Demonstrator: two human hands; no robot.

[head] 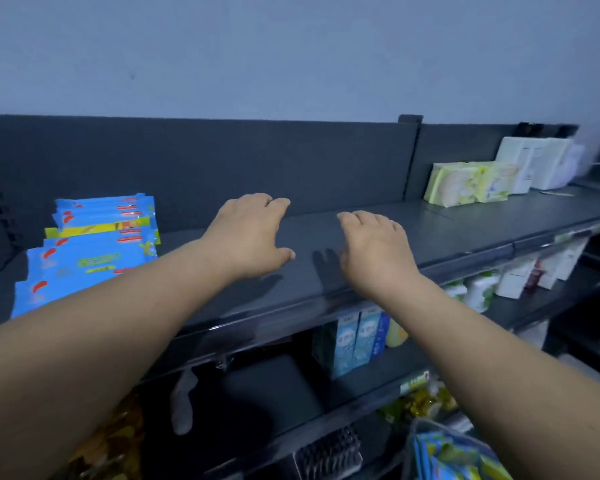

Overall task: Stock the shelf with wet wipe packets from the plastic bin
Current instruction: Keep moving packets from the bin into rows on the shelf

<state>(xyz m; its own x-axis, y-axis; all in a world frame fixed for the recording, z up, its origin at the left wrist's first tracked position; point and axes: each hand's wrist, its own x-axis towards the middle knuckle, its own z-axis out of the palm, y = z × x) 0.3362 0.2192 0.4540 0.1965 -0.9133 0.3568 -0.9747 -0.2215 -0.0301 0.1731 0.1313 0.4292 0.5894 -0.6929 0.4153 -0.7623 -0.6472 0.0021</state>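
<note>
The left hand (250, 233) and right hand (374, 247) are hovering side by side over the dark top shelf (465, 230), fingers relaxed and grasping nothing. Blue wet wipe packets (94, 244) are lying stacked on the shelf beyond the left hand, and more are sitting in the bin (430, 423) at lower right.

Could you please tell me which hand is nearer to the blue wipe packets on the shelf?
Left. The left hand is just right of the blue packets, not touching them; the right hand lies farther right, beyond the left.
</note>
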